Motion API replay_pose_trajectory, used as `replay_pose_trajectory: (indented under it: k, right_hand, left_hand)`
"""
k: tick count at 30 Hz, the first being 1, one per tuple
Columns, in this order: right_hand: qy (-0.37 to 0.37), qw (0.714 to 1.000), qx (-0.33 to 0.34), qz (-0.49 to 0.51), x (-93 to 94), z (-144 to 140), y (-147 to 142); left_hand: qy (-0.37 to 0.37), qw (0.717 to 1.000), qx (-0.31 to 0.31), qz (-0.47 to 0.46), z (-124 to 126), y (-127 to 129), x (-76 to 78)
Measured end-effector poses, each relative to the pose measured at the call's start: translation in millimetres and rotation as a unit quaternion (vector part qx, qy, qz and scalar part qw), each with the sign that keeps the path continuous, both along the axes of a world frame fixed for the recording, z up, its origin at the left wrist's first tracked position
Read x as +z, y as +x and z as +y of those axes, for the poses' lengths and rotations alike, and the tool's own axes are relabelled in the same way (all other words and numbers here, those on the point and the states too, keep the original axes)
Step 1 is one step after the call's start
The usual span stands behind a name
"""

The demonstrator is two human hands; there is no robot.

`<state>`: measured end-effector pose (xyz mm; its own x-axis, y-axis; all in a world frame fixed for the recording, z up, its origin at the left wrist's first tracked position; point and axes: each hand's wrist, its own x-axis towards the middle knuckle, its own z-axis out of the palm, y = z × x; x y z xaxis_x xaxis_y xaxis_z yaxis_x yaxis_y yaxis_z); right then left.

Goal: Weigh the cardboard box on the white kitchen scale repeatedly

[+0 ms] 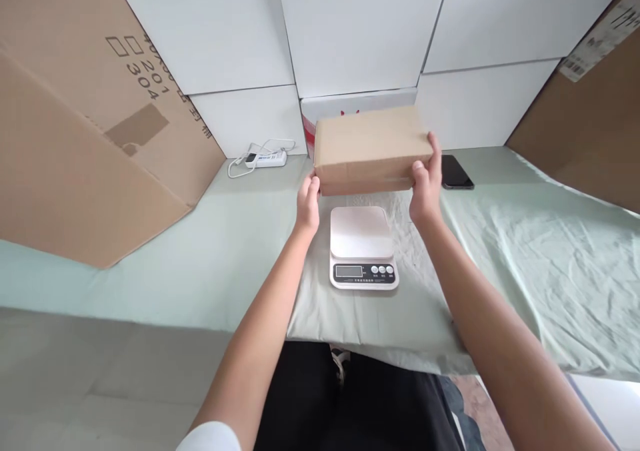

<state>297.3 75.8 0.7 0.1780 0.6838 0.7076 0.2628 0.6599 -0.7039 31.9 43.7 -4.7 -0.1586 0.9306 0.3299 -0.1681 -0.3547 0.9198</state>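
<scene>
A closed brown cardboard box (370, 144) is held between my two hands, above the far side of the table. My left hand (308, 204) grips its left end near the lower front corner, thumb showing. My right hand (427, 184) clasps the right end, with the thumb on the front face and a finger up along the side. Nearer to me, in front of the box, a white kitchen scale (363, 234) lies on the cloth with its plate bare. Its dark panel has a blank-looking display and several round buttons.
A pale green cloth (240, 251) covers the table. A white power strip (267, 159) with its cable lies back left, a black phone (456, 172) back right. Large cardboard panels (90, 138) flank both sides. Behind the held box stands a white box with red marks (309, 111), against white wall panels.
</scene>
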Motion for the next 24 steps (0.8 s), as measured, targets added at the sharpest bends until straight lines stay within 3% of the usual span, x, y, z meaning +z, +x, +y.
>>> replay_pose_trajectory:
  k: [4, 7, 24]
  right_hand:
    - [-0.043, 0.998, 0.008, 0.036, -38.5, 12.1, -4.2]
    - [-0.067, 0.997, 0.02, 0.043, -53.3, 12.7, -5.1]
    - [-0.139, 0.99, 0.003, 0.005, -56.9, 23.2, -1.9]
  left_hand:
    - [-0.039, 0.999, 0.012, 0.006, 12.4, 4.1, -30.6]
    - [-0.06, 0.998, 0.018, 0.008, 13.2, 1.7, -38.7]
    - [-0.078, 0.996, 0.021, 0.023, 25.6, 0.1, -49.7]
